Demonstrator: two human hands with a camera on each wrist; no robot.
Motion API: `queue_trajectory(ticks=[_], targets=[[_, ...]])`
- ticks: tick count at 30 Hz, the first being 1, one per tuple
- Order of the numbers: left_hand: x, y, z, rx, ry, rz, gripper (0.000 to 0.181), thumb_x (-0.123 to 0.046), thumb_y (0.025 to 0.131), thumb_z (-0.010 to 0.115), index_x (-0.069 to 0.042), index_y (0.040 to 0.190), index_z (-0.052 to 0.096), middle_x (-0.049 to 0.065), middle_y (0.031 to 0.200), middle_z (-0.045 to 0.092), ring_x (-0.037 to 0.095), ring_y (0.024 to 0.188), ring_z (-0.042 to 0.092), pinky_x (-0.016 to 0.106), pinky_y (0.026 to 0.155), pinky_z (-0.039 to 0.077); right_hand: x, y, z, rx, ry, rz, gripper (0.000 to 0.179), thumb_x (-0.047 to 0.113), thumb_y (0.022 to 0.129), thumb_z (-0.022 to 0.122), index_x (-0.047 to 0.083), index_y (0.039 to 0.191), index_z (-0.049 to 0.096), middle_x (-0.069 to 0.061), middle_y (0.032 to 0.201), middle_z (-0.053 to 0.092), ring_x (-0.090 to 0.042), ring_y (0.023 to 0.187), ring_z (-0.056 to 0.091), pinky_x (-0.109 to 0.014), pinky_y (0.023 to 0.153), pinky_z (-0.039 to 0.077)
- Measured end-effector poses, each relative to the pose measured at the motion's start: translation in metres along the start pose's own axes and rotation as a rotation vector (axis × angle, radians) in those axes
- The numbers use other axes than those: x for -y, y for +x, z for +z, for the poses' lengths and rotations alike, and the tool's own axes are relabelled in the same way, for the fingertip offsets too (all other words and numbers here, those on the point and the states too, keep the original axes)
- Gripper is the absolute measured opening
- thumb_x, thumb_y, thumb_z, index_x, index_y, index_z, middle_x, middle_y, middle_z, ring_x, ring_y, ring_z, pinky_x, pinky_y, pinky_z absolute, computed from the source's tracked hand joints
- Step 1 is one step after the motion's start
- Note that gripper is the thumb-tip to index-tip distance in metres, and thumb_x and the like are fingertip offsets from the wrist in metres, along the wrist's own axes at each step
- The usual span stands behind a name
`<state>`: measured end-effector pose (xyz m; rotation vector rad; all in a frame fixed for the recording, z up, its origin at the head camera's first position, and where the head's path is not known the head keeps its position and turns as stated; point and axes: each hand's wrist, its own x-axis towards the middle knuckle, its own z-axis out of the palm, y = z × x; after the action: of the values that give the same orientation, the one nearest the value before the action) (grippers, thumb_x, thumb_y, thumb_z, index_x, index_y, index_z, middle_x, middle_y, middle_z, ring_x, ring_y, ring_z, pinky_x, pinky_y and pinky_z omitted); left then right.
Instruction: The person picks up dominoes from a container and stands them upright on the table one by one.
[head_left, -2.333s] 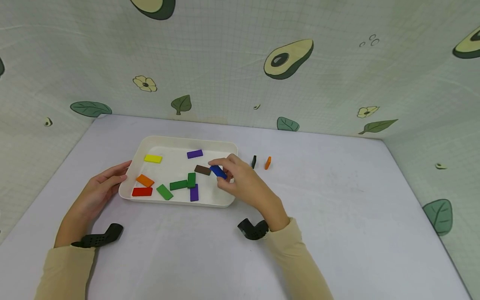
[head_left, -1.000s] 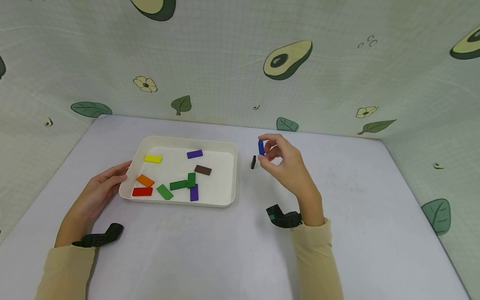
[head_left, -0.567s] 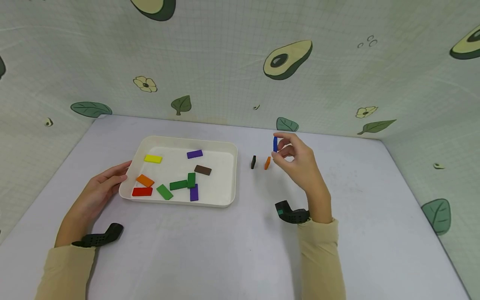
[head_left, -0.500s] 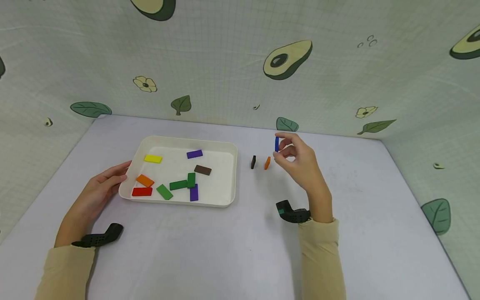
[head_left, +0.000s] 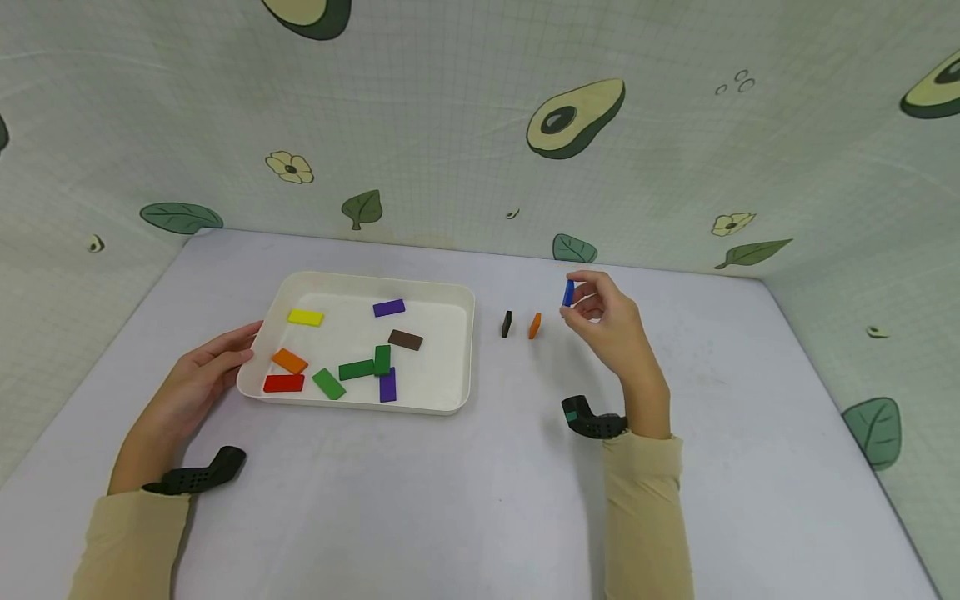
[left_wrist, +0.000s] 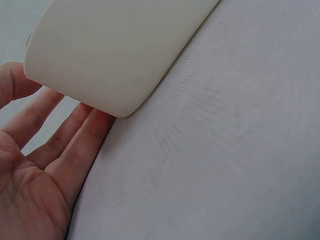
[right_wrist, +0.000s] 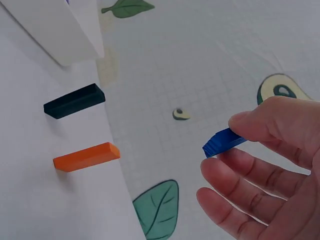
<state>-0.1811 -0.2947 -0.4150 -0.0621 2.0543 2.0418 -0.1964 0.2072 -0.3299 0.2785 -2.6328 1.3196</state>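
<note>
Between thumb and fingertips my right hand (head_left: 609,329) pinches a blue domino block (right_wrist: 222,142), held upright and right of two standing blocks. Those are an orange domino block (head_left: 535,326) and a black one (right_wrist: 75,101), set apart from each other on the table. My left hand (head_left: 197,379) touches the left end of a white tray (head_left: 431,408) with fairly straight fingers, seen against its outer wall in the left wrist view. The blue block's lower end is near the thumb; whether it touches the table I cannot tell.
Inside the tray lie several flat blocks, among them a yellow block (head_left: 306,317), a red block (head_left: 284,383), a brown block (head_left: 406,340) and a purple block (head_left: 389,308). A patterned cloth (head_left: 450,125) rises behind the white table (head_left: 390,508).
My right hand has carried the blue domino block out from over the tray, past the black and orange blocks, to their right, and lowered slightly since half a second ago. My left hand stays put.
</note>
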Motion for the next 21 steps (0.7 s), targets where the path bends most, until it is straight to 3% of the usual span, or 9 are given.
queue_trajectory(ticks=[12, 21], targets=[[-0.002, -0.001, 0.001, 0.011, -0.019, 0.011, 0.051, -0.025, 0.095, 0.053, -0.018, 0.143, 0.038, -0.016, 0.132, 0.044, -0.013, 0.106, 0.048, 0.005, 0.082, 0.045, -0.022, 0.007, 0.009, 0.027, -0.043, 0.118, 0.041, 0.006, 0.086, 0.063, 0.004, 0.125, 0.048, -0.015, 0.1, 0.055, -0.023, 0.086, 0.055, -0.016, 0.066, 0.044], [-0.002, -0.001, 0.001, 0.013, -0.025, 0.017, 0.049, -0.024, 0.096, 0.052, -0.019, 0.143, 0.039, -0.015, 0.138, 0.042, -0.014, 0.105, 0.049, 0.005, 0.081, 0.045, -0.036, 0.008, 0.016, 0.06, -0.048, 0.202, 0.042, 0.008, 0.087, 0.062, 0.006, 0.125, 0.046, -0.015, 0.103, 0.054, -0.025, 0.092, 0.056, -0.027, 0.074, 0.046]])
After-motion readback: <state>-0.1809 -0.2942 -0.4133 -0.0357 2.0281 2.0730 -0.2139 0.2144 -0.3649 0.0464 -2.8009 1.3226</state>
